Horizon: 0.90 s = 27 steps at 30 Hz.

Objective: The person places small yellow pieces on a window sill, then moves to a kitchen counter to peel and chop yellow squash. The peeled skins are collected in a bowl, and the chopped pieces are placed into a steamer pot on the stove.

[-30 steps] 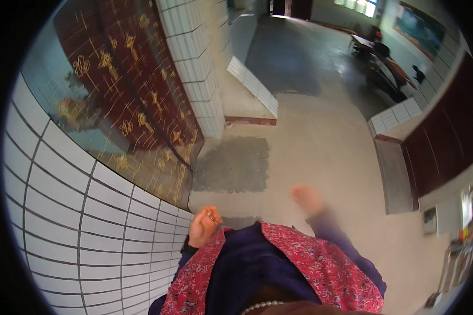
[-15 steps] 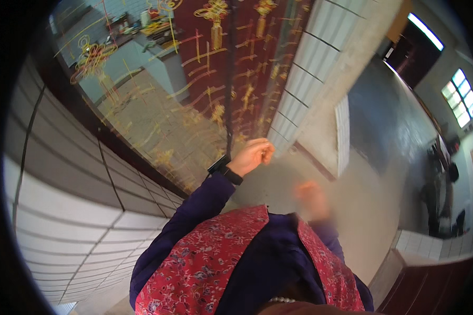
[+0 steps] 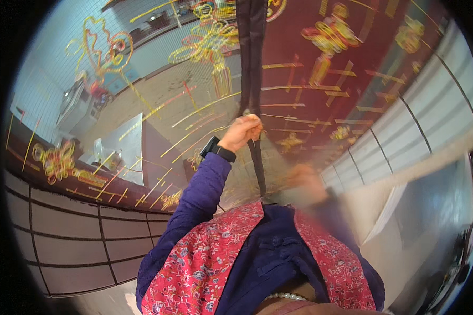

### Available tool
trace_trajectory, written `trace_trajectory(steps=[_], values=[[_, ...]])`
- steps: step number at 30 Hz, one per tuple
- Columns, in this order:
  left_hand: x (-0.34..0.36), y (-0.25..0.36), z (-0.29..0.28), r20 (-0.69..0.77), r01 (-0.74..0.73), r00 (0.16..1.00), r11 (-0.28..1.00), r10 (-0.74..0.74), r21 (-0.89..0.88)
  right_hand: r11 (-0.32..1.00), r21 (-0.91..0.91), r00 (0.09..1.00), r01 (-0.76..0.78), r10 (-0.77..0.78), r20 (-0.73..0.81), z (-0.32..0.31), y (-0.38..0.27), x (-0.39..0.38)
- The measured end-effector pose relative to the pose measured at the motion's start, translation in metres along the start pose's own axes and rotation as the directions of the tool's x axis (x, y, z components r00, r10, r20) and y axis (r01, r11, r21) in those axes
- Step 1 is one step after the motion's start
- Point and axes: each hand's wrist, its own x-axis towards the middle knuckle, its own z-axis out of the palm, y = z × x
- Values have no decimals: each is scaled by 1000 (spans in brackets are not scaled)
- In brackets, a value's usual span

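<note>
A see-through mesh door curtain (image 3: 207, 47) with yellow and red knot patterns hangs before me. Two dark edge strips (image 3: 250, 63) run down its middle, side by side. My left hand (image 3: 243, 131), with a black band on its wrist, is closed right at these strips. Its curled fingers hide what they hold, if anything. Lower and to the right, my right hand (image 3: 306, 181) is smeared by motion in front of the curtain's right part. Its fingers cannot be made out.
Through the mesh show a room with a counter (image 3: 163, 52), a white appliance (image 3: 79, 107) and a grey-topped table (image 3: 129, 149). A tiled wall (image 3: 63, 231) stands at the lower left. White tiles (image 3: 404, 134) edge the doorway on the right.
My view has swung left to face the curtain, and its strips now stand near the middle. My left hand stays closed and is now at the strips. My right hand is blurred in both frames.
</note>
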Motion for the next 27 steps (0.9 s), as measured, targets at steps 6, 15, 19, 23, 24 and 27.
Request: trace_trajectory(steps=[6,15,19,23,24,27], values=[[-25,96,-132,-554,-469,415,691,722,550,999,-52,931,-11,29,363,67,-28,194],[-78,249,-352,-568,-625,-245,320,786,712,727,-15,547,686,-529,-648,15,-88,343],[23,247,-425,-690,-700,177,583,702,413,861,186,773,474,-305,-556,42,-43,458],[98,229,-480,-682,-543,526,818,508,191,941,149,822,305,-181,-539,70,-18,568],[111,227,-497,-679,-533,558,833,476,146,947,159,840,280,-162,-518,74,-16,594],[137,236,-560,-710,-557,577,830,404,20,954,139,870,267,-176,-461,86,-13,684]])
